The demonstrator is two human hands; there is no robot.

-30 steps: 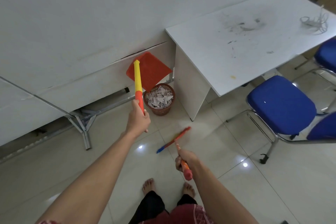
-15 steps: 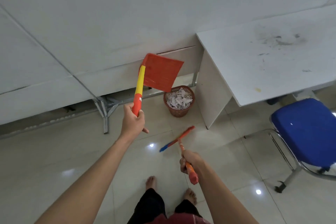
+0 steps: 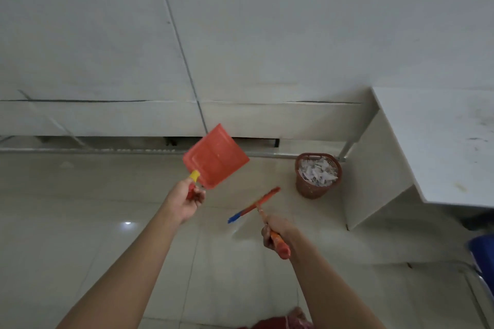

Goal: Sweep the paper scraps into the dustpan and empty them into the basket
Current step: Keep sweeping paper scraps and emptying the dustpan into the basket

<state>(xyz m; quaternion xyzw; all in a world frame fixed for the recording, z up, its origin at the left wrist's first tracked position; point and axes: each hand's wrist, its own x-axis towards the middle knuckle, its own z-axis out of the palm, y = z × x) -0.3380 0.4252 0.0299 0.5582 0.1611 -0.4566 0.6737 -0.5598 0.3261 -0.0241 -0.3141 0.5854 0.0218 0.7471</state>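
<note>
Both my bare forearms reach forward. My left grip [image 3: 187, 201], the higher one, curls round the handle of the red flat plastic dustpan [image 3: 216, 159]; my right grip [image 3: 276, 232] clasps the orange-handled short broom [image 3: 249, 208].

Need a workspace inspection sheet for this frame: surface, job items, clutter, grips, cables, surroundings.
Surface: glossy beige tiled floor, no scraps seen on it.
Job's things: brown round mesh basket on the floor beside the white desk, full of white paper scraps; red plastic dustpan raised left of the basket, no scraps on its visible face; small broom with red-and-blue head held out in front.
Clutter: nothing seen.
Grips: left hand grips the dustpan's handle; right hand grips the broom's orange handle.
Cables: nothing seen.
Surroundings: blue chair at right edge, white panel wall behind.
</note>
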